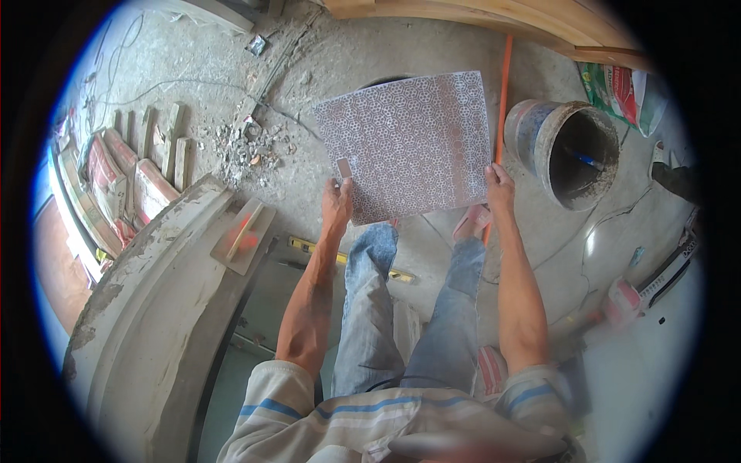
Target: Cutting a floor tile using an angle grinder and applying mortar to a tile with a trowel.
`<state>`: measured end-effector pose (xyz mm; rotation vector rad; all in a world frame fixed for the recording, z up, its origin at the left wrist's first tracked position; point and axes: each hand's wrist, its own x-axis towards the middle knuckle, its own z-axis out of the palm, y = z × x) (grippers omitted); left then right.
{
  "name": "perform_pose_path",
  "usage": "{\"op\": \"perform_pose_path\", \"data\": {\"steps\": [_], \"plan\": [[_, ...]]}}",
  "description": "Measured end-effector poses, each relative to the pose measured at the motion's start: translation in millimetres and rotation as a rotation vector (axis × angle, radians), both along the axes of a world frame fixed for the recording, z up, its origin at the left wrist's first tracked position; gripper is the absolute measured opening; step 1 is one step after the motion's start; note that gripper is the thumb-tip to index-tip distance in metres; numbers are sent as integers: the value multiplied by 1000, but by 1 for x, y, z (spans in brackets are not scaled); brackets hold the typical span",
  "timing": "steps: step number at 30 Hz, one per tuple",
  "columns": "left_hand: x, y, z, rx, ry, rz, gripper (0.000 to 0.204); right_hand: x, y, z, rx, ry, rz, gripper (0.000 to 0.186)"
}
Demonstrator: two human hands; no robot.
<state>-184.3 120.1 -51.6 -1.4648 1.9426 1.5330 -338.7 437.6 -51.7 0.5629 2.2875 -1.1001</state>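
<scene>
A large square tile point(405, 143), its face covered in a brown and white ring pattern, is held out in front of me between both hands. My left hand point(336, 207) grips its near left corner, thumb over the face beside a small brown rectangle point(344, 167). Closed on the near right edge is my right hand point(499, 187). The tile is slightly tilted, and it hides most of a dark round object point(386, 79) behind its far edge. The fingers beneath the tile are out of sight.
Right of the tile lies a mortar-crusted bucket point(584, 157), next to an orange strip point(505, 92). A trowel-like float point(243, 238) rests on a concrete ledge point(147, 309) at left. A yellow level point(302, 245) lies by my legs. Rubble point(248, 147), a cable and boxes fill the far left.
</scene>
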Motion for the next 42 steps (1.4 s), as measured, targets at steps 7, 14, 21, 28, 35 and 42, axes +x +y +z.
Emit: {"op": "perform_pose_path", "data": {"steps": [7, 14, 21, 28, 35, 42], "plan": [[1, -5, 7, -18, -50, -70, 50, 1, -2, 2, -81, -46, -49, 40], [17, -20, -15, -33, -117, -240, 51, 0, -16, 21, 71, -23, 88, 42], [113, 15, 5, -106, -323, -855, 54, 83, 66, 44, 100, 6, 169, 36], [32, 117, 119, -47, -68, -1486, 33, 188, 198, 106, 133, -184, 28, 38], [-244, 410, 104, 796, 24, -333, 20, 177, 248, 176, 331, -273, 255, 46], [-375, 594, -81, 525, -274, 150, 21, 151, 349, 157, 197, -344, 50, 48]]}}
